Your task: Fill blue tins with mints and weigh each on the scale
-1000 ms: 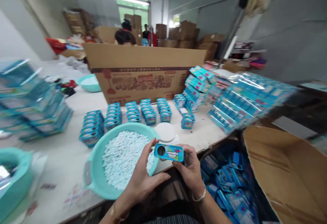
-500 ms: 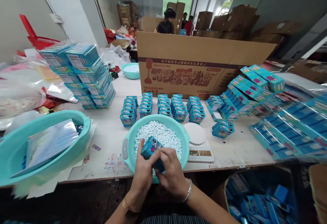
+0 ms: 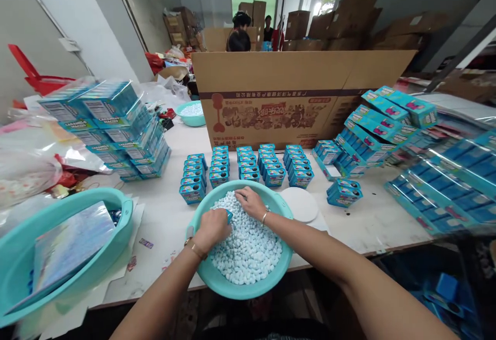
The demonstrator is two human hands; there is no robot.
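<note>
My left hand [image 3: 214, 227] is closed round a small blue box, mostly hidden by the fingers; one blue corner [image 3: 230, 216] shows. This hand is low over the small white pieces, candy-like, [image 3: 248, 257] that fill a turquoise basin [image 3: 240, 292]. At the far side of the basin, my right hand [image 3: 251, 203] reaches in with its fingers stretched down onto the white pieces; the fingertips are partly hidden. Behind the basin stand rows of small blue boxes [image 3: 192, 194]. To its right is a white scale with a round plate [image 3: 300, 204], partly covered by my right forearm.
A big cardboard box [image 3: 271, 74] stands behind the rows. Wrapped blue packs [image 3: 112, 110] are stacked at left, above another turquoise basin [image 3: 127, 216]. Blue display boxes [image 3: 368, 136] and trays [image 3: 445, 190] lie at right. People [image 3: 239, 37] are in the background.
My hands have parted. The left has carried the blue box down to the white pieces; the right has let go of it and reached to the basin's far side. The camera view has shifted.
</note>
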